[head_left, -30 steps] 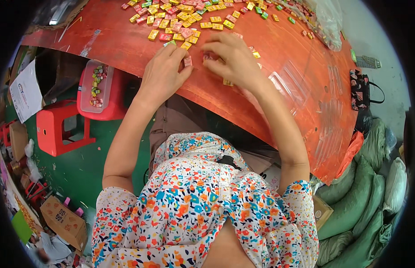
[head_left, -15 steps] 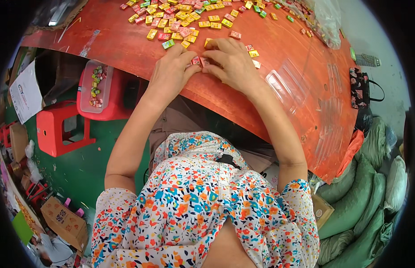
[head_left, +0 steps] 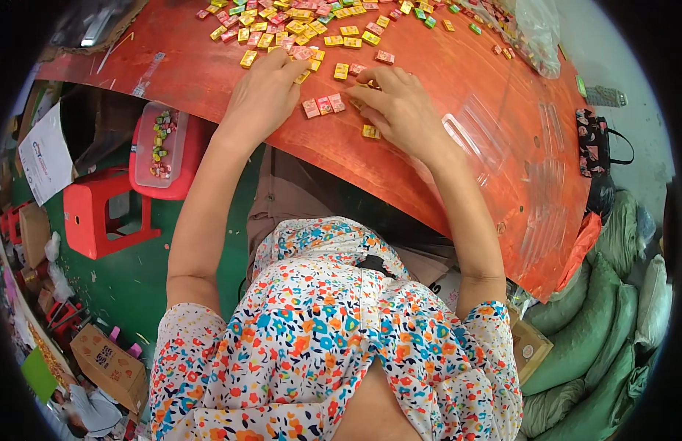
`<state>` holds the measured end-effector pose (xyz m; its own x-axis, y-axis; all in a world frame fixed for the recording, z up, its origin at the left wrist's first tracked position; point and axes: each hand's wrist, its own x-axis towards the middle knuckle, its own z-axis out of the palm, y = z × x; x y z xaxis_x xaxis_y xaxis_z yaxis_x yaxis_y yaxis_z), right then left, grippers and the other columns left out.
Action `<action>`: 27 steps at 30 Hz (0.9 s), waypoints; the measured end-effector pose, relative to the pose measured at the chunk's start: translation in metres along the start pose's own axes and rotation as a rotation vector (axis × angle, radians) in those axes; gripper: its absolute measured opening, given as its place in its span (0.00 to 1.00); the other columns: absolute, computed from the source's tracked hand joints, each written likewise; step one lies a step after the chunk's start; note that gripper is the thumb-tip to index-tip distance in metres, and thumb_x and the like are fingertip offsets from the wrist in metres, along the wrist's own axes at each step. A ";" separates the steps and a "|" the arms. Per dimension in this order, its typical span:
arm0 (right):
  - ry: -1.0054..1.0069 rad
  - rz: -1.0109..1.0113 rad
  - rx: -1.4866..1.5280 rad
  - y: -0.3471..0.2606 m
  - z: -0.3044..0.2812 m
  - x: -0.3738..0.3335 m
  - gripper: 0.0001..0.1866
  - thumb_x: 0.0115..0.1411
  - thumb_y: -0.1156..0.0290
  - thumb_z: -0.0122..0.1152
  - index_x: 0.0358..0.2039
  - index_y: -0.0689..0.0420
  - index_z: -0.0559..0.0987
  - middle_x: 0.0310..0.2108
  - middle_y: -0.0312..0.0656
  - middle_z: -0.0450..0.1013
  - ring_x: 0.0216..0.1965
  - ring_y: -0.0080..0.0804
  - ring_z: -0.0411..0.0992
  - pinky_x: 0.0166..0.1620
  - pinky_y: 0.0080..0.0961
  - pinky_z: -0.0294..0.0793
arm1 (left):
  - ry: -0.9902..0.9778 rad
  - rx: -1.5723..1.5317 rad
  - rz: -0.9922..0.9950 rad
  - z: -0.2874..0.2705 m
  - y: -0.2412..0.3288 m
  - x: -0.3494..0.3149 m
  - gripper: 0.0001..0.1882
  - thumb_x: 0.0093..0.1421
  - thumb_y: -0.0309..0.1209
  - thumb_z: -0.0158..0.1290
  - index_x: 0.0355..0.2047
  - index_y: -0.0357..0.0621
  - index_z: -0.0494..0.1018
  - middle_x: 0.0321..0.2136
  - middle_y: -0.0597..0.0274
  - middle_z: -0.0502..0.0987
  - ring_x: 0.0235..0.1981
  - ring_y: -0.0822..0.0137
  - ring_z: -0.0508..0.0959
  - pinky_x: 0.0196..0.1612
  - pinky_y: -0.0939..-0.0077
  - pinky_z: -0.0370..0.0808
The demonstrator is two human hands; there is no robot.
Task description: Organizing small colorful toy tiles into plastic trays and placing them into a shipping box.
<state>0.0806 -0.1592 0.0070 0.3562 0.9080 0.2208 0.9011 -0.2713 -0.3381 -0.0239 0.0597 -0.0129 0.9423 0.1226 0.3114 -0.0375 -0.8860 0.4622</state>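
Small candy-sized boxes in pink and yellow lie on the red table. Three pink boxes sit side by side in a short row between my hands. My left hand reaches to the near edge of the pile, fingers slightly apart, its thumb beside a yellow box. My right hand is right of the pink row, with fingers bent and apart over yellow boxes that they partly cover. Another yellow box shows below its thumb side. What lies beneath both palms is hidden.
A large pile of boxes spreads across the far side. Clear plastic trays lie right, and a plastic bag stands beyond. At left, a clear tub holding small boxes rests on a red stool. Green sacks fill the lower right.
My hands have parted from the pink boxes, which now lie in an uncovered row. My left hand moved up and left to the pile; my right hand shifted slightly right, over yellow boxes.
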 end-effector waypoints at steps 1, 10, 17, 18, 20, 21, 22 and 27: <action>-0.008 0.010 -0.040 0.001 0.002 0.000 0.17 0.51 0.73 0.65 0.44 0.52 0.80 0.48 0.40 0.71 0.50 0.41 0.68 0.52 0.37 0.67 | -0.012 0.004 0.019 0.001 -0.002 0.002 0.12 0.56 0.27 0.54 0.42 0.42 0.75 0.33 0.53 0.72 0.39 0.51 0.75 0.39 0.57 0.74; 0.032 0.032 -0.058 0.002 0.008 0.001 0.15 0.52 0.71 0.64 0.42 0.53 0.80 0.48 0.40 0.71 0.51 0.41 0.67 0.52 0.37 0.66 | -0.060 -0.001 0.054 -0.005 -0.002 0.008 0.11 0.53 0.29 0.57 0.36 0.40 0.72 0.33 0.55 0.72 0.39 0.52 0.74 0.40 0.58 0.73; 0.059 0.025 -0.027 -0.001 0.012 0.001 0.14 0.54 0.68 0.64 0.42 0.54 0.80 0.47 0.40 0.71 0.50 0.41 0.67 0.51 0.38 0.65 | -0.068 -0.203 -0.059 -0.020 0.002 -0.021 0.10 0.51 0.28 0.58 0.33 0.39 0.72 0.31 0.56 0.73 0.36 0.53 0.74 0.40 0.60 0.72; 0.063 0.023 -0.029 0.000 0.014 0.001 0.14 0.54 0.68 0.64 0.42 0.54 0.80 0.47 0.40 0.71 0.50 0.41 0.67 0.51 0.38 0.65 | -0.066 -0.200 -0.056 -0.019 0.004 -0.026 0.10 0.51 0.28 0.58 0.33 0.39 0.72 0.31 0.56 0.73 0.36 0.53 0.74 0.40 0.60 0.72; 0.081 -0.006 -0.003 0.001 0.016 0.003 0.15 0.55 0.68 0.64 0.43 0.55 0.79 0.47 0.40 0.72 0.50 0.41 0.67 0.51 0.38 0.65 | -0.065 -0.207 -0.026 -0.013 0.008 -0.035 0.11 0.51 0.29 0.60 0.33 0.39 0.72 0.31 0.56 0.73 0.36 0.54 0.74 0.40 0.61 0.72; 0.087 -0.013 -0.005 0.001 0.016 0.003 0.15 0.55 0.68 0.64 0.43 0.55 0.79 0.47 0.40 0.72 0.50 0.41 0.67 0.51 0.38 0.65 | -0.058 -0.202 -0.024 -0.011 0.011 -0.036 0.11 0.51 0.29 0.60 0.33 0.39 0.72 0.31 0.56 0.73 0.36 0.54 0.74 0.40 0.61 0.72; 0.122 -0.011 -0.018 -0.002 0.017 0.003 0.17 0.55 0.67 0.64 0.45 0.55 0.78 0.47 0.41 0.71 0.50 0.42 0.67 0.51 0.38 0.65 | -0.055 -0.224 -0.042 -0.008 0.013 -0.038 0.12 0.51 0.29 0.60 0.34 0.39 0.73 0.31 0.56 0.73 0.36 0.54 0.74 0.40 0.61 0.72; 0.197 0.056 0.044 -0.019 0.013 -0.013 0.22 0.52 0.62 0.68 0.46 0.54 0.76 0.48 0.42 0.71 0.50 0.43 0.67 0.51 0.39 0.65 | 0.013 -0.251 -0.029 -0.010 0.015 -0.042 0.15 0.51 0.30 0.62 0.37 0.40 0.74 0.31 0.55 0.73 0.37 0.53 0.75 0.40 0.60 0.72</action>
<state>0.0553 -0.1620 -0.0009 0.4512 0.8104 0.3738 0.8682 -0.3017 -0.3939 -0.0671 0.0460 -0.0103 0.9401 0.1531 0.3048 -0.0938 -0.7432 0.6625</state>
